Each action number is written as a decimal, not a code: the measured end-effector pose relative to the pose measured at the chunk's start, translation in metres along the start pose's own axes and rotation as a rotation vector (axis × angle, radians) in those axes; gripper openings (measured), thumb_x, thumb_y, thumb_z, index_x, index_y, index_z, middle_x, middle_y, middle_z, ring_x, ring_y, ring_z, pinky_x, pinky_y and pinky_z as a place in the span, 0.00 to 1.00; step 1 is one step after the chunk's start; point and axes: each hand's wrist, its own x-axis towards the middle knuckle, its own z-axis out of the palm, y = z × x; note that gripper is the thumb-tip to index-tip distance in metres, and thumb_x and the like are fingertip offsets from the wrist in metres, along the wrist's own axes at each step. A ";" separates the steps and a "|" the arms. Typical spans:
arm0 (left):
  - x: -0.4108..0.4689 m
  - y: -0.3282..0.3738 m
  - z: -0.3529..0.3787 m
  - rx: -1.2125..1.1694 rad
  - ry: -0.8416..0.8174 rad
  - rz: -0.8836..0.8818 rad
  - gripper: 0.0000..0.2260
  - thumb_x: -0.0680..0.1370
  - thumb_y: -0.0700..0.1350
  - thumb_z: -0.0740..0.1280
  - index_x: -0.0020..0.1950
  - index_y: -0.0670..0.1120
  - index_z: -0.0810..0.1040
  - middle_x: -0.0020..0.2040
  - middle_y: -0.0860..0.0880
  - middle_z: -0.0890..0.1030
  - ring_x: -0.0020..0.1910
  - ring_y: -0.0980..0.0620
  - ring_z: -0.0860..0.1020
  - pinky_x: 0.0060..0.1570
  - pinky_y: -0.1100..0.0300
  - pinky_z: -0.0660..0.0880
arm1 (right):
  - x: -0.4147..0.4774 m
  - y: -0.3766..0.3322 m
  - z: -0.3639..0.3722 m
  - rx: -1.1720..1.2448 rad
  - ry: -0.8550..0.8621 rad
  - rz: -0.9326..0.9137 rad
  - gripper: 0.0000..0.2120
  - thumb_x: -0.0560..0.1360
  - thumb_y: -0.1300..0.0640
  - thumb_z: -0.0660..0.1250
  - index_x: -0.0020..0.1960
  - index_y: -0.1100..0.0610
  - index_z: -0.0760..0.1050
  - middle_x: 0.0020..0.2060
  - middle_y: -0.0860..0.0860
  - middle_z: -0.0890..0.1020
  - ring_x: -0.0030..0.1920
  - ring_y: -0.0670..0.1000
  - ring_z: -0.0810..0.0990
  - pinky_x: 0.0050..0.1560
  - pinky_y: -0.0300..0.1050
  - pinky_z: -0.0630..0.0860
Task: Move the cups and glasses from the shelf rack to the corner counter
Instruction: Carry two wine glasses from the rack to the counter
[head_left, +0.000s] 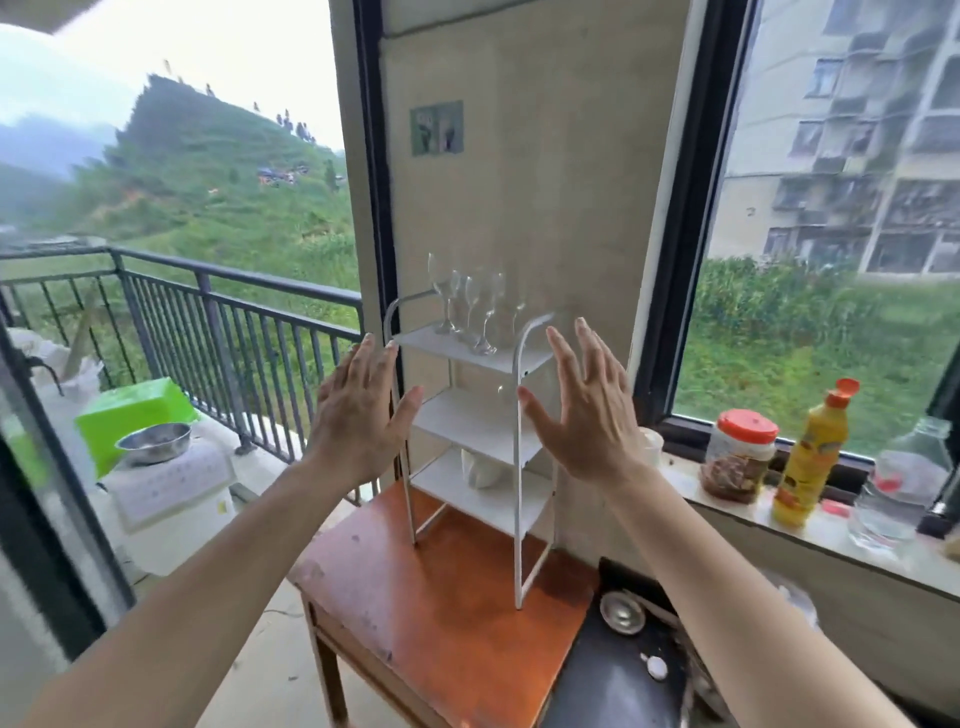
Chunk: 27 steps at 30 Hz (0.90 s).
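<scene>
A white three-tier shelf rack (514, 457) stands on a small wooden table (441, 608). Several clear wine glasses (470, 304) stand upright on its top shelf. A white cup (480, 470) lies on the bottom shelf. A clear glass (511, 395) seems to stand on the middle shelf, hard to make out. My left hand (358, 410) is raised left of the rack with fingers spread, holding nothing. My right hand (584, 402) is raised right of the rack, fingers straight, also holding nothing. Neither hand touches the rack or the glasses.
A stone window ledge (810, 535) at the right carries a red-lidded jar (740, 457), a yellow bottle (810, 457) and a clear bottle (898, 488). A dark counter (613, 686) lies below right. Left, a balcony railing (223, 322), green box (132, 415) and steel bowl (156, 441).
</scene>
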 end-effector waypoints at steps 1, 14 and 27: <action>0.014 -0.006 0.010 -0.025 0.008 0.013 0.34 0.79 0.64 0.48 0.81 0.47 0.56 0.81 0.42 0.55 0.80 0.44 0.52 0.76 0.44 0.51 | 0.010 0.000 0.009 0.001 0.016 0.014 0.37 0.80 0.34 0.56 0.82 0.52 0.53 0.81 0.60 0.57 0.79 0.61 0.59 0.78 0.58 0.56; 0.229 -0.069 0.111 -0.364 0.017 0.256 0.29 0.81 0.57 0.60 0.79 0.49 0.58 0.75 0.44 0.67 0.71 0.42 0.68 0.68 0.44 0.66 | 0.150 -0.002 0.106 -0.118 0.049 0.198 0.34 0.81 0.37 0.59 0.81 0.52 0.56 0.75 0.57 0.67 0.74 0.59 0.67 0.74 0.57 0.62; 0.281 -0.049 0.164 -0.520 0.029 0.281 0.25 0.79 0.53 0.66 0.75 0.55 0.65 0.60 0.44 0.69 0.57 0.43 0.72 0.45 0.51 0.75 | 0.196 0.001 0.140 -0.140 -0.034 0.230 0.29 0.80 0.30 0.53 0.77 0.39 0.58 0.60 0.52 0.76 0.61 0.57 0.78 0.62 0.53 0.72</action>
